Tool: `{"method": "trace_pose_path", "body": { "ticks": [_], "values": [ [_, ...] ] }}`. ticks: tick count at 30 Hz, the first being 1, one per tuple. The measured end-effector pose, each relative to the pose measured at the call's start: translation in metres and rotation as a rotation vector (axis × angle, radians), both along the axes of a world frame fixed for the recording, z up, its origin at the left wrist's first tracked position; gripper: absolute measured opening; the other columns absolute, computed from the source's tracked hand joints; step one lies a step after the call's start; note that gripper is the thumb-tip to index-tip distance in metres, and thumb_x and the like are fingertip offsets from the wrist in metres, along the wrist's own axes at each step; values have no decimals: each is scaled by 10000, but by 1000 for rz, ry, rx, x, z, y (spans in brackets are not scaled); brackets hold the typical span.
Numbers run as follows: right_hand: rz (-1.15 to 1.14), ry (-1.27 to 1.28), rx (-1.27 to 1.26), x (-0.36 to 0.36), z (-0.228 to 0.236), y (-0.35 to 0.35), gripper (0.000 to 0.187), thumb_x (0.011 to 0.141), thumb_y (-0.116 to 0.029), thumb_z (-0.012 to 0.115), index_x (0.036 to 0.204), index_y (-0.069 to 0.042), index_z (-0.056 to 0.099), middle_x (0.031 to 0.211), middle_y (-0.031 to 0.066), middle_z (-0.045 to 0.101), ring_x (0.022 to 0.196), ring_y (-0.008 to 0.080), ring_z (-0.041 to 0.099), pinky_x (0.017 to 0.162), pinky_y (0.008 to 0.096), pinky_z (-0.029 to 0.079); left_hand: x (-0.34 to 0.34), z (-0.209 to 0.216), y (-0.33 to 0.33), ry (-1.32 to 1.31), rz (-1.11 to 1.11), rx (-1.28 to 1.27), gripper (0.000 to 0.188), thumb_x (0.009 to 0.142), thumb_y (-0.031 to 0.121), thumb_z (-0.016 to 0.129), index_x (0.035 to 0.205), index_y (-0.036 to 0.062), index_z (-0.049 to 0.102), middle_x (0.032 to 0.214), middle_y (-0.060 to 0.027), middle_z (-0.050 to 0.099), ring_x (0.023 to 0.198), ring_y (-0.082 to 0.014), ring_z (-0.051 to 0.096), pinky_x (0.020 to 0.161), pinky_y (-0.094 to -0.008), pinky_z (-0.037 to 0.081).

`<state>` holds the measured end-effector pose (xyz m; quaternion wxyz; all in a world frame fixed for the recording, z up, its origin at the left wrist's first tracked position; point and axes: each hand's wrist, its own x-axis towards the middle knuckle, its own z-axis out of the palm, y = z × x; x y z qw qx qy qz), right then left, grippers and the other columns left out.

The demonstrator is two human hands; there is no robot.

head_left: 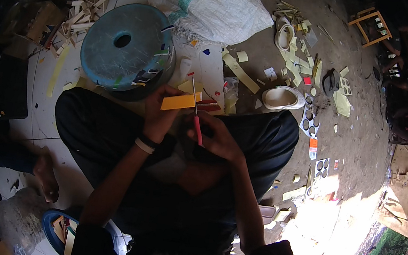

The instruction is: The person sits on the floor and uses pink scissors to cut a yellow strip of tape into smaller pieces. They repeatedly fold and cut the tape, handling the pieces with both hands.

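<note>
Above my crossed legs, my left hand (158, 113) is closed on one end of a flat yellow-orange strip (177, 102). My right hand (219, 137) grips a pair of scissors (197, 126) with pinkish-red handles, the blades pointing away from me. Those blades cross the strip near its right end; whether they have cut into it I cannot tell. Just beyond the hands lie dark red pieces (210, 106) and some pale yellow sheet. A tiny red bit (190, 74) shows beside the scissor tips.
A round blue-grey upturned tub (125, 20) with small scraps on it stands ahead on the left. Behind it are wooden offcuts (81, 19); a white woven sack (216, 4) lies at the top. Pale clogs (283, 98) and paper scraps litter the right floor. Another person's foot (46, 176) is at left.
</note>
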<state>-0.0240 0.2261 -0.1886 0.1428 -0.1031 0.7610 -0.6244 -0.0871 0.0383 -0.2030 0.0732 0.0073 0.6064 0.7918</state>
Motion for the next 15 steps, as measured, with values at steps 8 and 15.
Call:
{"method": "trace_pose_path", "body": {
  "ticks": [8, 15],
  "values": [
    [3, -21, -29, -1, 3, 0, 427, 907, -241, 776, 1248, -33, 627, 1162, 70, 676, 1085, 147, 629, 970, 321, 490, 3, 14, 0, 74, 14, -96, 156, 891, 88, 782, 913, 23, 642, 916, -49, 702, 870, -87, 655, 809, -251, 531],
    [-28, -9, 13, 2, 8, -1, 381, 882, -186, 797, 1193, -17, 656, 1076, 72, 704, 1010, 134, 651, 935, 318, 509, 2, 5, 0, 16, 8, -13, 205, 880, 81, 793, 945, 11, 613, 940, -64, 687, 893, -112, 666, 822, -267, 547]
  ]
}}
